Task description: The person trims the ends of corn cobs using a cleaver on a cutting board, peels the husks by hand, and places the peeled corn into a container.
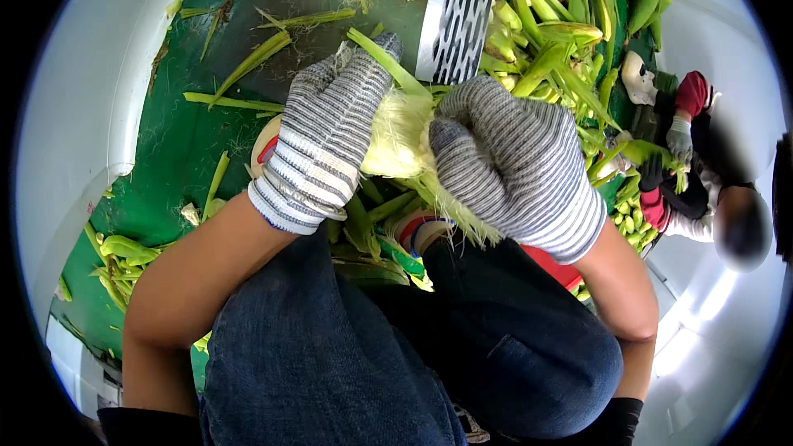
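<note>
A pale, partly husked ear of corn (396, 139) is between my two gloved hands, above my knees. My left hand (330, 136), in a grey-and-white striped knit glove, is closed on its left side, with a green stalk or husk strip (388, 64) sticking up by the fingertips. On the other side my right hand (508, 165), gloved alike, is curled shut on strands of corn silk and husk. Loose pale silk (467, 213) trails below the right fingers. The glove hides just how much of it I grip.
A heap of green husks and ears (545, 41) lies at the far right. Loose leaf strips (256, 62) are scattered over the green floor (178, 198) and a grey sheet (289, 0). A black-and-white slotted panel (456, 26) lies ahead. A co-worker's gloved hand (680, 140) handles corn at right.
</note>
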Demonstrator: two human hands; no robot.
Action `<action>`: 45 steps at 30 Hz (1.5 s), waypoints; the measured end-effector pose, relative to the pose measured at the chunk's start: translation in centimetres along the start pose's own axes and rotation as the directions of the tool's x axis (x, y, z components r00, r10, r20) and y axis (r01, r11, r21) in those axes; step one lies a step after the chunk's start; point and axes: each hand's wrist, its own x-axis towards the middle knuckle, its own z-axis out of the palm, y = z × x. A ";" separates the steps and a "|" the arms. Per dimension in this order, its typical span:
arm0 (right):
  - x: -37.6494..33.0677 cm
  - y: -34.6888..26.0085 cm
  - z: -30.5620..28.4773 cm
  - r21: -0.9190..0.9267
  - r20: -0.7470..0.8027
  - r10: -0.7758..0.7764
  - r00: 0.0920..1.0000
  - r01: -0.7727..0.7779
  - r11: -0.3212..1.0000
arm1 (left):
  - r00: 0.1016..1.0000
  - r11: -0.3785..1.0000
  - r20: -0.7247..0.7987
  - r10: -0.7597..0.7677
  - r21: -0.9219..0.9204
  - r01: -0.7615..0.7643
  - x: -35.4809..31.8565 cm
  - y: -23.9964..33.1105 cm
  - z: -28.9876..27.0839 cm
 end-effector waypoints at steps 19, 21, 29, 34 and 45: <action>-2.9 5.4 9.4 0.242 -0.212 0.143 0.967 -0.090 0.966 | 0.798 0.300 0.255 -0.545 -0.830 0.470 -1.2 -0.6 -3.6; -1.0 4.8 10.4 0.805 -0.168 0.108 0.980 0.073 0.589 | 0.936 0.739 0.125 -0.329 -0.583 0.337 0.8 2.4 -6.3; -1.6 5.7 5.9 0.891 -0.253 0.556 0.792 0.414 -0.184 | 0.934 0.655 0.301 -0.192 -0.669 0.350 7.4 8.6 -8.8; -3.4 8.5 5.3 0.868 -0.343 0.730 0.591 0.496 0.007 | 0.701 0.592 0.706 -0.096 -0.526 0.611 3.0 7.7 -2.9; -12.1 9.4 3.4 0.021 -0.435 0.188 0.880 -0.199 0.980 | 0.716 0.971 0.683 0.142 0.045 -0.236 5.7 11.6 -2.7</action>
